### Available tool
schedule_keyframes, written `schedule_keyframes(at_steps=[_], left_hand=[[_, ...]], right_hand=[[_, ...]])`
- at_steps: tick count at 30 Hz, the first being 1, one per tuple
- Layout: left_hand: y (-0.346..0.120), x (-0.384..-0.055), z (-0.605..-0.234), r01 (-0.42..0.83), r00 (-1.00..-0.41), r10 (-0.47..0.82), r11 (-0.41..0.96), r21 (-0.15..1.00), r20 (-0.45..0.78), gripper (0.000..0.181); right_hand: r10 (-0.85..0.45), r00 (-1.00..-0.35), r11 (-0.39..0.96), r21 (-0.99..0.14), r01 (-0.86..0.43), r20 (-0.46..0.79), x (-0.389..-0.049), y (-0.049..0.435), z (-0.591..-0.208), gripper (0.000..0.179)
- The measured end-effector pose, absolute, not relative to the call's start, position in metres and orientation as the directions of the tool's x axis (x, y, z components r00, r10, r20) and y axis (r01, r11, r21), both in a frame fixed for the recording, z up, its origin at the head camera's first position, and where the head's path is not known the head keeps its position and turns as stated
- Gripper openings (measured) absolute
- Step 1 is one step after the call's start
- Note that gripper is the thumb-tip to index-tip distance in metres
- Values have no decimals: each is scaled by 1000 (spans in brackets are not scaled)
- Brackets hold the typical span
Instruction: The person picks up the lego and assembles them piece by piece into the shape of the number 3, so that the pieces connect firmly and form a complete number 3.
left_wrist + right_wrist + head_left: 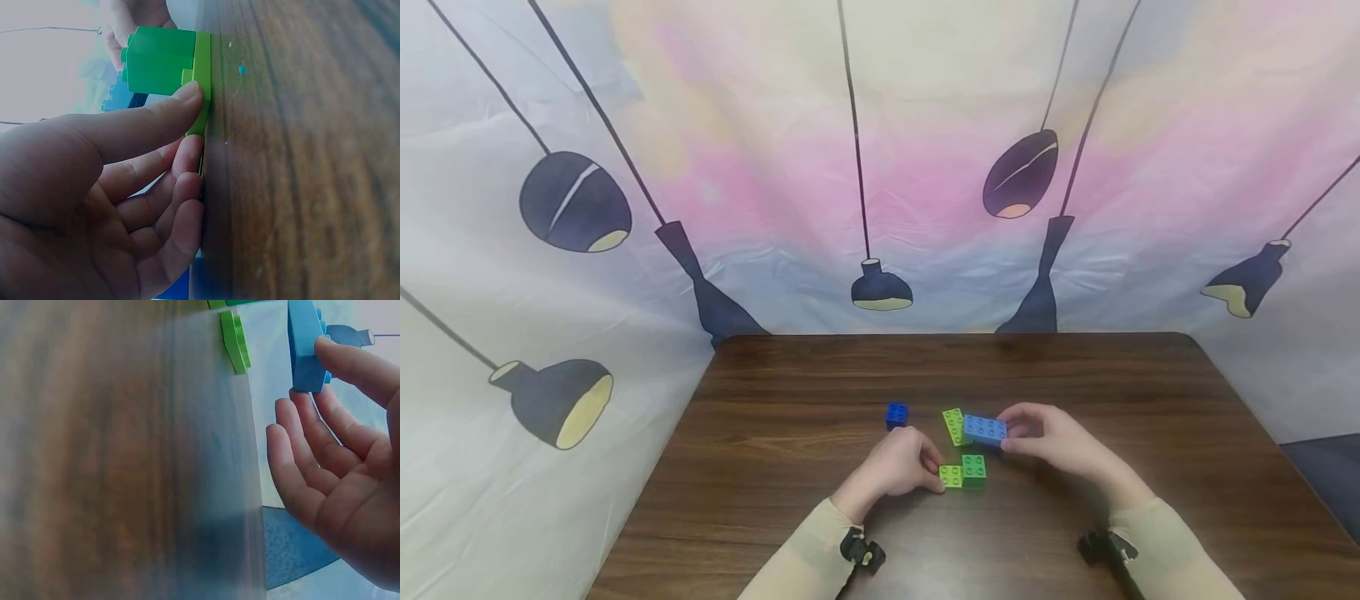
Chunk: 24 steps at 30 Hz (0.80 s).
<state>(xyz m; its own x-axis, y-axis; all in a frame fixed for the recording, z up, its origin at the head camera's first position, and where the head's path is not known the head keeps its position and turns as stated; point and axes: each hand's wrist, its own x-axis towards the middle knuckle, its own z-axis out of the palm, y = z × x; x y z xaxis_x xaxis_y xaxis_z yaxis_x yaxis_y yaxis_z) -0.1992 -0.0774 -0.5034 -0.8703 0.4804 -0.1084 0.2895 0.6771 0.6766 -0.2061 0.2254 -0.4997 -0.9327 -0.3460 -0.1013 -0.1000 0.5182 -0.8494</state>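
My left hand (897,465) pinches the left end of a thin lime-green building brick (950,477) lying on the table. On that brick's other end sits a taller green brick (973,468), seen side-on as a green block (161,59) in the left wrist view. My right hand (1058,439) grips the right end of a light blue brick (984,428) between thumb and fingers. The right wrist view shows this blue brick (306,350) raised off the table. In the head view it overlaps part of a second thin lime-green brick (952,423).
A dark blue brick (897,414) stands just beyond my left hand. The brown wooden table (805,383) reaches back to a hanging cloth (775,167) printed with lamps. Each wrist carries a small black camera, such as the left wrist camera (861,550).
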Motion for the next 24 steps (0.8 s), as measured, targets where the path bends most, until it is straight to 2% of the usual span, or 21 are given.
schedule_keyframes(at_steps=[24], left_hand=[[-76,-200,-502,271,-868,481,669,692,-125,23]], right_hand=[[-448,-891,439,-887,-143,-78,-193,211,-494,38]])
